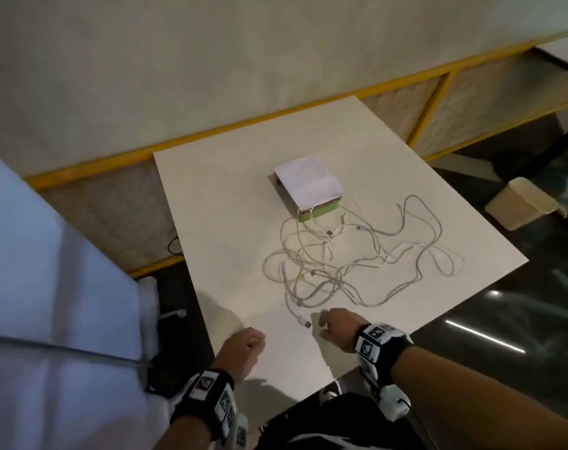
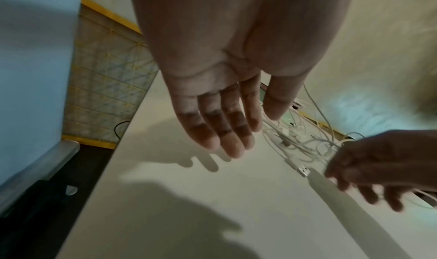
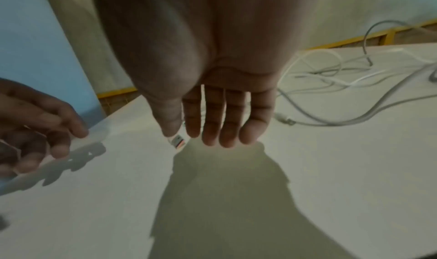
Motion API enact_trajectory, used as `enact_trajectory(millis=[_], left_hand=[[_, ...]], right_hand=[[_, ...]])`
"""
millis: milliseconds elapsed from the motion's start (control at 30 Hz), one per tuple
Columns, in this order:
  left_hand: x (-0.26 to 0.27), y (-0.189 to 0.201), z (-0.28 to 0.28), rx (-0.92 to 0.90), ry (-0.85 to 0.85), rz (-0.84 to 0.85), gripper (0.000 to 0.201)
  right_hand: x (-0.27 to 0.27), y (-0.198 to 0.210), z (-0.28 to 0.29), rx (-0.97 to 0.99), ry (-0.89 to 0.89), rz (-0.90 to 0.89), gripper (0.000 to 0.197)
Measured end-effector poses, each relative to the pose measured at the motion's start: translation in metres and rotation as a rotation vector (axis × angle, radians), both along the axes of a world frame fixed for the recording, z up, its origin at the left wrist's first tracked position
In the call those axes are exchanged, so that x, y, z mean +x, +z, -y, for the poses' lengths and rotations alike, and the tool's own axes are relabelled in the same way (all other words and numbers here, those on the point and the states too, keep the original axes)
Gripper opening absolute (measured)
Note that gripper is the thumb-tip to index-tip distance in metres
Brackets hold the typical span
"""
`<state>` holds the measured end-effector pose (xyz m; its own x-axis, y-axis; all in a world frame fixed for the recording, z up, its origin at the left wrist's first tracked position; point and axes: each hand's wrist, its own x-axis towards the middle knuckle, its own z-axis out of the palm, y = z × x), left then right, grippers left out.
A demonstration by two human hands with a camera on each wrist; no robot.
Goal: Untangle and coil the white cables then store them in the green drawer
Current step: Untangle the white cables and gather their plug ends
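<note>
A tangle of white cables (image 1: 341, 264) sprawls over the middle and right of the white table (image 1: 230, 222). One USB plug (image 1: 306, 323) lies at the near end of the tangle. My right hand (image 1: 332, 324) hovers just right of that plug, fingers straight and holding nothing; in the right wrist view the USB plug (image 3: 178, 141) sits just below my thumb tip. My left hand (image 1: 248, 347) hangs over the table's near edge, empty, with its fingers (image 2: 227, 137) relaxed. Behind the cables stands a small box with a green drawer (image 1: 320, 213) shut under a white top (image 1: 308, 185).
A pale blue panel (image 1: 49, 271) rises at the left. Behind the table runs a yellow-framed partition (image 1: 431, 102). On the dark floor at the right sits a beige box (image 1: 519, 207). A black cable (image 1: 174, 126) hangs beside the table's left edge.
</note>
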<state>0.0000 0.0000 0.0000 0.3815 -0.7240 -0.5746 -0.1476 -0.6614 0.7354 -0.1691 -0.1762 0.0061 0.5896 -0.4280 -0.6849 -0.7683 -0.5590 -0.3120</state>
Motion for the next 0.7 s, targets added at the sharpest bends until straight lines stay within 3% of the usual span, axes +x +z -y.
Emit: enact_trajectory(millis=[167,300,467,533,600,633,700], left_hand=[[0.0,0.002,0.007,0.075,-0.178,0.149,0.015],[-0.002,0.007,0.02,0.093,-0.202,0.274,0.02],[-0.017,0.01,0.042,-0.04,-0.292,0.427,0.059],[-0.025,0.02,0.057,-0.173,-0.269,0.548,0.053],[-0.035,0.029,0.073,-0.307,-0.218,0.707,0.031],[-0.041,0.038,0.081,-0.334,-0.168,0.728,0.022],[-0.051,0.058,0.099,-0.277,0.011,0.588,0.024]], right_hand=[[0.035,-0.015,-0.011,-0.066,-0.082,0.055,0.037],[0.043,-0.016,-0.01,-0.058,0.065,0.075,0.023],[0.036,0.029,0.012,0.194,0.17,0.351,0.015],[0.031,0.058,0.031,0.28,0.159,0.511,0.015],[0.032,0.076,0.056,0.369,0.055,0.623,0.011],[0.034,0.082,0.069,0.437,-0.034,0.641,0.012],[0.038,0.087,0.094,0.561,-0.175,0.637,0.015]])
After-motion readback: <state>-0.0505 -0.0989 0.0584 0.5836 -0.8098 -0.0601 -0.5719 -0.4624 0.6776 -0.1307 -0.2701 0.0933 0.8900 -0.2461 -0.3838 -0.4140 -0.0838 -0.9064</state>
